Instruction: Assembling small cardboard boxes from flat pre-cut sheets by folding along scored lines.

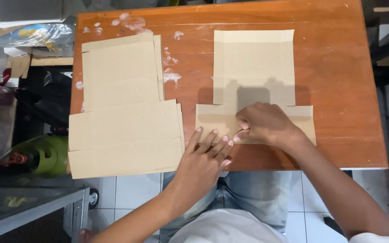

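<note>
- Your right hand [266, 125] is curled, fingertips pressed down on the lower flap of the flat cardboard blank [254, 67]; it pins the card rather than closing around it.
- Your left hand [203, 164] lies flat with fingers spread and together at the tips, touching the same flap's near edge, at 8 o'clock from the right hand.
- That blank, one single sheet, lies unfolded on the orange surface [338, 90], toward 3 o'clock of the middle.
- At 9 o'clock sits one stack of cardboard blanks [122, 108]; several edges show, but you cannot count the sheets.
- No blank is folded into a box yet, so nothing holds anything.
- Off the surface at 8 o'clock stands one green canister [50, 155].
</note>
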